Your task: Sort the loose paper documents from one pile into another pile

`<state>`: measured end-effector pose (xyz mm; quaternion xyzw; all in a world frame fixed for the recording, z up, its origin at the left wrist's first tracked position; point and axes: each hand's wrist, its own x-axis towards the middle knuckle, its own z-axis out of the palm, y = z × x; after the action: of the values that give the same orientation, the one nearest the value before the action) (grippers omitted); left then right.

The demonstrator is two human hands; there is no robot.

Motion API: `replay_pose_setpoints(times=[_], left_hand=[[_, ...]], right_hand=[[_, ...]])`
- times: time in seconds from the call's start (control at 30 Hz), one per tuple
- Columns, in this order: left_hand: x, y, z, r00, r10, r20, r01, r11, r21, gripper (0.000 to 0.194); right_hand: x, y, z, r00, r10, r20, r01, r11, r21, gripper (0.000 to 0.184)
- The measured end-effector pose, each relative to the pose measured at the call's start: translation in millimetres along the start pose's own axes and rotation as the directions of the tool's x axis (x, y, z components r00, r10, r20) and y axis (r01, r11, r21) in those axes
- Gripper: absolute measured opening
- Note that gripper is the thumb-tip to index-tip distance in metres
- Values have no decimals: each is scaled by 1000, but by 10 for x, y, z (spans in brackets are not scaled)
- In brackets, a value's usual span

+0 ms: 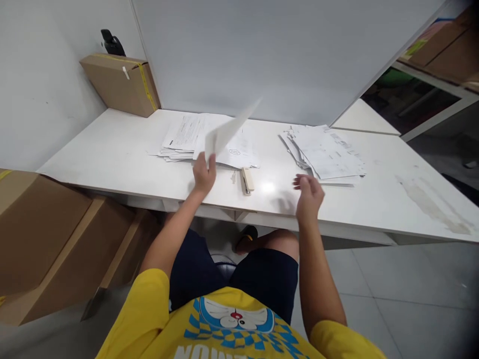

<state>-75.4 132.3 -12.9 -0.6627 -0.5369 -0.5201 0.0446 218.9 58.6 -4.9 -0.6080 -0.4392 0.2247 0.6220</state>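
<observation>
My left hand [204,174] is closed on a sheet of paper [229,130], gripping its lower corner. The sheet is raised and tilted, slightly blurred, over a stack of printed papers [182,133] at the back left of the table. A cream stapler [247,180] lies between my hands, near the front edge. My right hand [310,197] hovers above the front of the table with loosely curled fingers and nothing visible in them. Just beyond it spreads a second, uneven pile of papers [329,152].
The white table [389,199] backs onto a grey panel [284,55]. A taped cardboard box [119,85] stands in the back left corner, a dark object [113,44] behind it. More cardboard boxes [41,224] sit at lower left. Small scraps [234,176] lie beside the stapler.
</observation>
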Motion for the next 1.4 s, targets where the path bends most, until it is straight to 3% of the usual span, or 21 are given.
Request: replay_pose_setpoints(times=[0.07,0.13,0.2,0.3,0.43,0.57,0.67,0.77,0.83,0.9,0.97,1.0,1.07,1.13,1.27,1.33,1.4], left_hand=[[-200,241,-71,963,232,141,-226,973,-55,58],[-395,509,-107,819,490,299,-461,872,-167,46],[-557,768,-96,705,595,387,-552,802,-228,36],[-736,1067,-6,677,590,440,-563,800,-207,32],[-907,1248,145,651,586,483,-584,793,-175,31],[-1036,1313,253,598,584,548,-589,785,-194,31],[-1115,1376,303,564,576,592,-552,796,-248,33],[-1239,1469,270,604,544,583,-421,838,-346,41],[-1369,1521,184,700,498,511,-262,846,-465,47],[-1517,1534,72,837,380,393,-112,823,-557,47],[-1647,1500,-23,946,157,283,31,827,-561,38],[-1694,1467,-52,968,23,250,120,833,-540,32],[-1746,1392,-68,945,-212,250,314,804,-504,26],[-1749,1329,-51,883,-325,339,464,719,-518,29],[-1663,1315,-37,775,-303,554,615,562,-553,45],[-1590,1348,-48,770,-297,565,622,546,-561,49],[-1502,1377,-47,798,-297,524,593,542,-596,52]], right_hand=[[-329,-274,106,961,93,261,-182,922,340,49],[-590,-521,104,896,157,415,-364,797,483,62],[-769,-670,19,891,198,409,-417,715,561,59],[-915,-619,-175,899,331,286,-437,656,615,41],[-963,-217,-448,830,521,201,-524,602,603,34],[-947,91,-680,871,484,81,-444,705,553,41],[-913,215,-809,893,446,62,-414,758,504,46],[-862,346,-928,877,480,38,-444,777,446,48],[-836,439,-1025,866,500,29,-467,786,405,47],[-828,517,-1139,866,498,46,-480,801,359,46],[-838,571,-1258,877,474,72,-471,824,316,48],[-848,589,-1313,885,457,87,-461,835,301,50],[-872,603,-1404,901,418,113,-432,853,291,53],[-895,593,-1456,913,384,135,-408,863,298,56],[-901,522,-1444,919,347,189,-392,860,327,63],[-861,475,-1409,922,327,209,-382,861,337,65],[-783,424,-1379,928,298,224,-361,870,337,66]])
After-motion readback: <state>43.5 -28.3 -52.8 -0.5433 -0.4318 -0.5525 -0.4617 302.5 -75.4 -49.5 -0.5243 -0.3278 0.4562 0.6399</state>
